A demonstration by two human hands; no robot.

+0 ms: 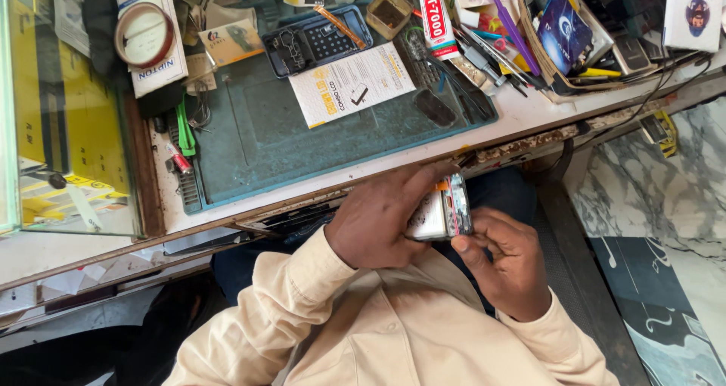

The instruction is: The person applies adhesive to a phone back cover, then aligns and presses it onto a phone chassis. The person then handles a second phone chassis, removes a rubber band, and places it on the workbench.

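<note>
Both hands around phone (edge-up)

The phone is small, with a white back and a shiny edge. It is tipped on its side, low in front of the table, held in both hands.

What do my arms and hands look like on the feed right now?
Long cream shirt sleeves cover both arms to the wrists: left sleeve, right sleeve. The left hand and right hand are bare, with no gloves, and no watch or rings in view.
</note>
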